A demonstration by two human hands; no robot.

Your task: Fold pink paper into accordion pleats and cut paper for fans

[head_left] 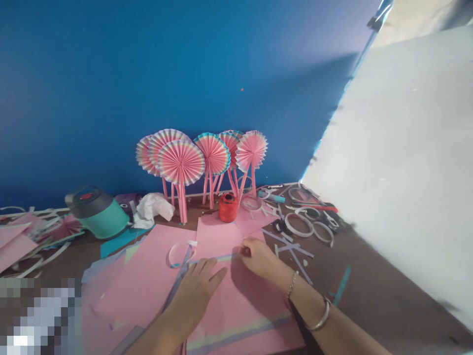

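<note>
Pink paper sheet with pastel-striped borders [229, 313] lies near centre on the dark brown worktop [384, 305]. Left hand [197, 286]: grip released, fingers spread over the sheet's left side. Right hand [256, 256]: fingers curled at the far border; cannot tell whether paper is pinched. Risks: uneven pressure could skew or crease the sheet; dragging the plain pink paper [214, 234] beyond could topple the red cylindrical spool [228, 209] standing there.

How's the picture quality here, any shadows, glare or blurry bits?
Head view: a soft shadow falls on the pink sheet below the right hand; head view: a slanting shadow edge crosses the upper right of the blue wall, and the white surface looks pale, nearly featureless; head view: the lower-left corner is pixelated.
</note>
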